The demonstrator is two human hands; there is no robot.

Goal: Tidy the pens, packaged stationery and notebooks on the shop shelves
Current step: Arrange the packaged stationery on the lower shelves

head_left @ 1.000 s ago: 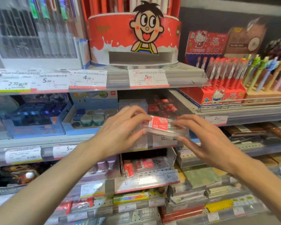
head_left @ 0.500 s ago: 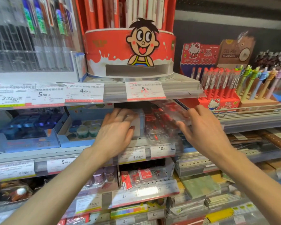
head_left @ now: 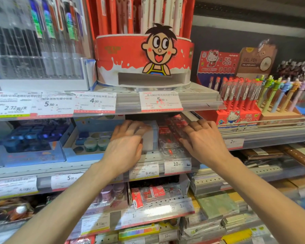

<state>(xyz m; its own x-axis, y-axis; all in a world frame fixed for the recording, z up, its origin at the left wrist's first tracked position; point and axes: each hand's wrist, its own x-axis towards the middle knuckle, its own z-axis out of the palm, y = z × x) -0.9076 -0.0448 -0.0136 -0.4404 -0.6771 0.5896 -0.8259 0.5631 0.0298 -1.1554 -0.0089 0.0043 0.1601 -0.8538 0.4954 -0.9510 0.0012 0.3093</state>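
From the head camera, both hands reach into the second shelf, under the round red cartoon display.

The left hand lies over a pale grey-white box. Its fingers are spread and only gently bent across the top and front of the box; the thumb side presses the box's left face. It looks like a flat, resting touch and not a real clamp.

The right hand is just to the right of this box. Its fingers curl downward onto a clear plastic pack with red print, which sits between the two hands and continues behind the right hand's fingertips. I think the fingers push or pinch the pack's far edge, but the plastic is transparent and blurred, so I cannot tell if the hand truly holds it or only presses on it.

Below both hands, at the shelf front, are the price tags. Left of the left hand stands a blue tray with small round pots. Right of the right hand, on a higher step, is the red cat-themed pen stand. Under the wrists there are more red packs on the next shelf.

What can go wrong: the clear packs are slippery and stacked loosely, so a strong push from the right hand may slide one off the front edge onto the lower shelf. If the left hand leans on the box, it may shift sideways against the blue tray.
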